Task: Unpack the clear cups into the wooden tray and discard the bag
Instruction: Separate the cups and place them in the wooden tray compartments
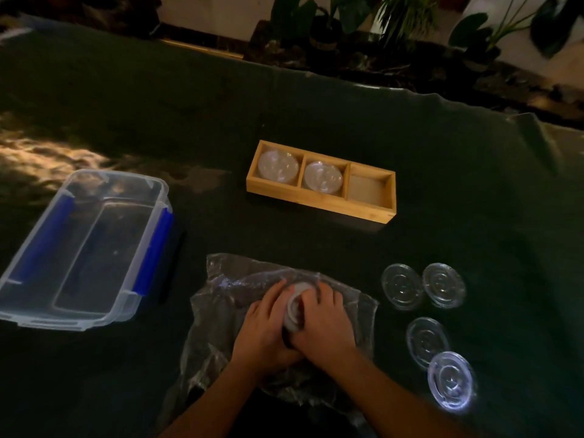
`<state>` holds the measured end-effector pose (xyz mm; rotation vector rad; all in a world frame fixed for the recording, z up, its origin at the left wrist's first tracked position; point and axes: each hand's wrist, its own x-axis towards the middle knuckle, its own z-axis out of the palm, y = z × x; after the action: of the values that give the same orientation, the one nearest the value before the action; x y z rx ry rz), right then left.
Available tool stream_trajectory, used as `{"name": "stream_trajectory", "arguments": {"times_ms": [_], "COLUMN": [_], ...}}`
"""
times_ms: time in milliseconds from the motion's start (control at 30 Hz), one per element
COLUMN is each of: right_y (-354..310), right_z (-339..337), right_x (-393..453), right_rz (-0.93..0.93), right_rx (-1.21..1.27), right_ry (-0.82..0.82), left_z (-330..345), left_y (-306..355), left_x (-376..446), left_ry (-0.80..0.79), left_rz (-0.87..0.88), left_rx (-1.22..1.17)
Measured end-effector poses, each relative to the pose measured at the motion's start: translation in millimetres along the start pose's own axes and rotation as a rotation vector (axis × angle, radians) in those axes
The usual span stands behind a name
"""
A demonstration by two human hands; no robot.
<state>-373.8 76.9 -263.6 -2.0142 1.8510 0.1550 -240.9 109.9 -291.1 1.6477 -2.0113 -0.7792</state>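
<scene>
Both forearms reached in from the near edge, and the left hand and right hand had their fingers curled together around a clear cup lying on the crumpled plastic bag; whether the cup sat inside the film or on top of it could not be told. To the far left stood an open clear storage box with blue latches. Farther back, the wooden tray held cups in its left and middle compartments, the right one bare. At the right, four clear lids lay on the dark cloth. The thin cup could have buckled under a two-handed squeeze, or clinging film could have dragged along with it.
</scene>
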Motion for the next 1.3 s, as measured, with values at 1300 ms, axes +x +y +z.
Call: {"name": "stream_trajectory", "arguments": {"times_ms": [1300], "right_y": [155.3], "right_z": [-114.8], "right_x": [66.0], "right_rz": [0.243], "right_rx": [0.200], "right_ry": [0.168], "left_z": [8.9], "left_y": [0.6], "left_x": [6.0], "left_ry": [-0.074], "left_rz": [0.052], "left_rx": [0.276]}}
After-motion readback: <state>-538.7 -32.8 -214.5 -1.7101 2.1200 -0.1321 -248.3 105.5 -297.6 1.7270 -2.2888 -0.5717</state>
